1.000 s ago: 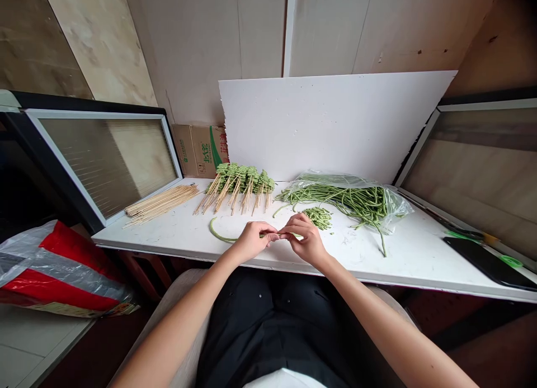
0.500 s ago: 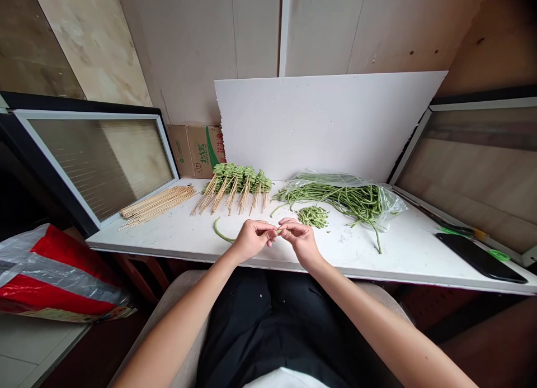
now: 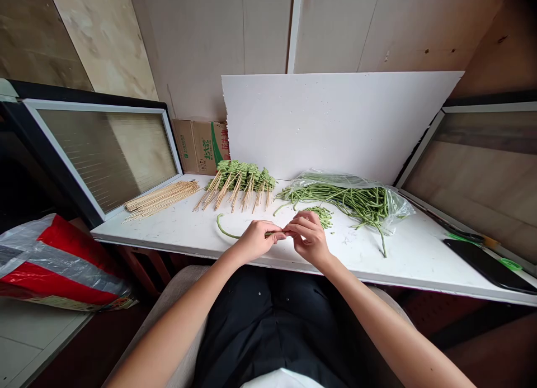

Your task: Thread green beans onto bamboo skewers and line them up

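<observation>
At the back of the counter (image 3: 361, 256) stands a white board (image 3: 335, 125). Both hands have a grip on one bean (image 3: 227, 233): the left hand (image 3: 257, 244) pinches it along its length, the right hand (image 3: 309, 240) closes fingertips on its right end. Half a second ago, a pale tip showed between the fingers; now a darker stretch shows beside the left fingers, so I judge the work remains at this end. Its free tail curves leftward on the counter.

Front edge is close to both hands. Open room lies toward the skewers (image 3: 239, 178) and rightward until the phone (image 3: 489, 265); the pieces (image 3: 323, 214) are just behind the right hand.
</observation>
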`<state>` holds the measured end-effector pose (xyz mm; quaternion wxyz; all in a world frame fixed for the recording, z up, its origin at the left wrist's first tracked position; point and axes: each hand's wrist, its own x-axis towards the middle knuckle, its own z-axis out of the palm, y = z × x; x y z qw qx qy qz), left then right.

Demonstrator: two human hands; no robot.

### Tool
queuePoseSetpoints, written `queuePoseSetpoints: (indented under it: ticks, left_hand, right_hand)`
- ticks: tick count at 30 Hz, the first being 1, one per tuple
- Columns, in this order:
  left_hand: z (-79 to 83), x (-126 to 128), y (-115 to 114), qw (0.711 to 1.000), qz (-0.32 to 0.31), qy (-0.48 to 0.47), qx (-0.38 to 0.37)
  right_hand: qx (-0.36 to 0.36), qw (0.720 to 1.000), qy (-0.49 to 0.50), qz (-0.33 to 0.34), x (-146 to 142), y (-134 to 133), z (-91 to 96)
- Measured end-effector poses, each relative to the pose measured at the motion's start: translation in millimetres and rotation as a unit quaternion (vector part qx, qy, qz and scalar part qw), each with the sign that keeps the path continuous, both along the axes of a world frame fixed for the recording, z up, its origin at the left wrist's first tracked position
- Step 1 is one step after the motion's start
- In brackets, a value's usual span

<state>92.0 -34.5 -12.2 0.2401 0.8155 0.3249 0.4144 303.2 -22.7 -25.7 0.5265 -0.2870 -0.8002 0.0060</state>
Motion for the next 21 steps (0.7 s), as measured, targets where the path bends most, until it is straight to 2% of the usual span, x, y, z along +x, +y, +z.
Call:
queuePoseSetpoints:
  ticks: [6,10,13,16,18,21]
  left_hand:
    - [5.2,1,-2,0.995,-0.049,-0.083,-0.031]
    - [7.9,2,-3,0.993,-0.054,-0.1,-0.04]
    - [5.3,-3,3,0.993,-0.04,-0.102,-0.039]
    - [2.7,-18,14,0.99,-0.017,-0.129,-0.056]
    - [2.1,-28,21,0.988,0.012,-0.135,-0.073]
    - [0.7,-34,26,0.988,0.043,-0.116,-0.091]
  right_hand:
    - [-0.074,0.987,0.135,0.049,-13,-8,1.7]
    - [-0.118,0.976,0.174,0.064,-19,-6,-4.0]
    - [-0.093,0.978,0.187,0.009,-6,4,-2.1]
    - [-0.036,0.97,0.222,-0.092,26,24,2.2]
    - [-0.025,0.974,0.169,-0.151,46,40,1.2]
    - [-0.071,0.98,0.087,-0.164,58,57,-10.5]
